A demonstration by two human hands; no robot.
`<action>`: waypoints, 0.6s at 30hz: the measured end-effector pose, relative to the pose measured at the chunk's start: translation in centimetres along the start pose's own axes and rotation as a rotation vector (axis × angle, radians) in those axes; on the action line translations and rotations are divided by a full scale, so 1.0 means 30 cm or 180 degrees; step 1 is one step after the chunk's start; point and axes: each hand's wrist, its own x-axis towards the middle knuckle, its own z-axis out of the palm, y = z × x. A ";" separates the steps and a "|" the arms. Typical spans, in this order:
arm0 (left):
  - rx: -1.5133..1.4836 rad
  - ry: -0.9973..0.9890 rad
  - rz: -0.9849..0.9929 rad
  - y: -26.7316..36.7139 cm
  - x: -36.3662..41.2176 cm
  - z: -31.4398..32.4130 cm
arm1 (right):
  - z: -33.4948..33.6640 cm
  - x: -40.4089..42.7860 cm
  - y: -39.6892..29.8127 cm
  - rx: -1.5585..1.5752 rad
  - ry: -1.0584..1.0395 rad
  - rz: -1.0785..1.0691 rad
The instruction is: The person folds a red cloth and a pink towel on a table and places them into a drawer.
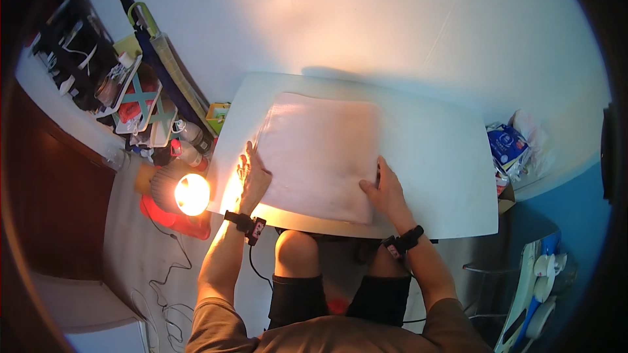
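Observation:
A pale pink, flat rectangular sheet of soft-looking material (319,157) lies on the white tabletop (431,171), and its left side shows layered edges. My left hand (252,179) grips its left edge, thumb side over the surface and fingers along the border. At the lower right edge is my right hand (387,191), thumb on top and the other fingers at the side. What the fingertips do beneath the edges is hidden. Both wrists wear black straps with small devices.
A glowing lamp (192,194) stands close by the table's left edge, its cable (171,264) trailing over the floor. Left of the table are a cluttered shelf (142,103), umbrellas (167,59) and plastic bottles (189,137). Packaged goods (508,144) sit at the right. A wall rises behind the table.

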 end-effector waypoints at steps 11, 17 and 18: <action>-0.0213 -0.0780 0.0188 0.241 -0.158 0.046 | -0.172 -0.012 0.243 0.0760 0.0024 0.0607; 0.0635 -0.1721 0.0860 0.597 -0.278 0.033 | -0.459 -0.205 0.454 0.1473 0.0546 0.1122; 0.0956 -0.1727 0.1098 0.642 -0.277 0.032 | -0.476 -0.222 0.474 0.1496 0.0526 0.1207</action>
